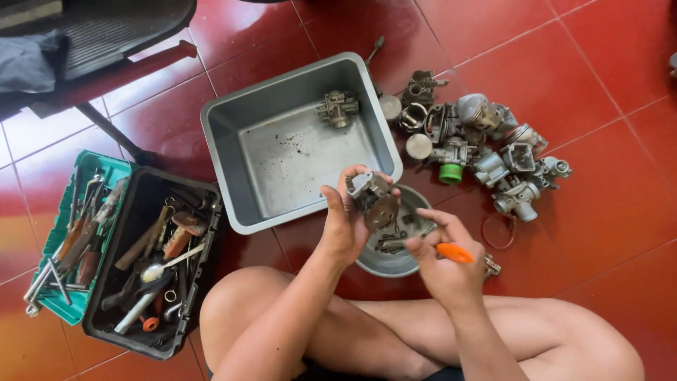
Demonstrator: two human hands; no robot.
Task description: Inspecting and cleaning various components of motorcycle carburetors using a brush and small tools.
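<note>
Here: carburetor body (372, 200) clamped in our left hand (345, 226); orange-handled screwdriver (455, 252) gripped in our right hand (444, 271). Beneath both, metal bowl (384, 264) of small parts. Risk: a loosened screw may fall past the bowl.

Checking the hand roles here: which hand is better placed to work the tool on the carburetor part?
Right. The right hand grips the orange-handled tool beside the carburetor part, while the left hand is full, holding that part up over the small metal bowl.
</note>
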